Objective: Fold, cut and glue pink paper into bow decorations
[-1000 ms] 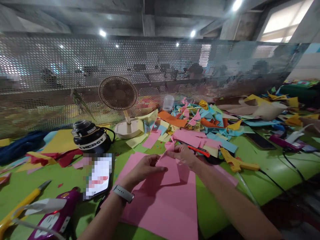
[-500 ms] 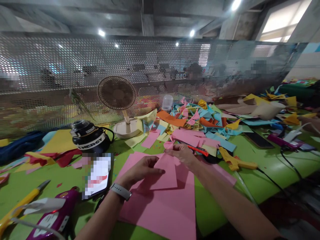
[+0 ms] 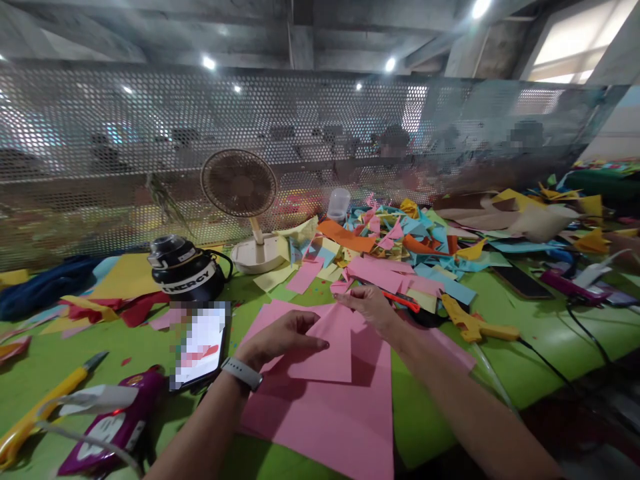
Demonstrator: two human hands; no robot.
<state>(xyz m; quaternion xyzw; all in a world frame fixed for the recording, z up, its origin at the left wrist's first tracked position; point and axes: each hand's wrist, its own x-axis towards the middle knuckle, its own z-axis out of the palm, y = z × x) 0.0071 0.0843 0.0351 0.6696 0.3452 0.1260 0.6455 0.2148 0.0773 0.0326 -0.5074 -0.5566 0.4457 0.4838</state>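
Note:
A smaller piece of pink paper [image 3: 333, 360] is held between my hands, over larger pink sheets [image 3: 345, 427] on the green table. My left hand [image 3: 285, 339] grips its left edge, thumb on top and the other fingers curled behind. At the top corner, my right hand [image 3: 370, 305] pinches the same paper between thumb and fingertips. Just beyond those fingertips sits a small pink paper piece [image 3: 341, 285]; whether it is attached cannot be made out. A tool with a red-orange handle [image 3: 403, 301] lies partly behind my right hand.
A yellow glue gun [image 3: 477, 327] with a cord lies right. To the left are a phone [image 3: 203, 347], a black bottle [image 3: 185, 270], a purple device [image 3: 117, 420] and a yellow cutter [image 3: 55, 403]. Behind stand a fan [image 3: 239, 183] and heaped paper scraps [image 3: 390, 233].
The view has shifted slightly. Both hands keep hold of the pink paper, whose right edge now hangs straighter; the right fingertips look a little flatter over its top corner.

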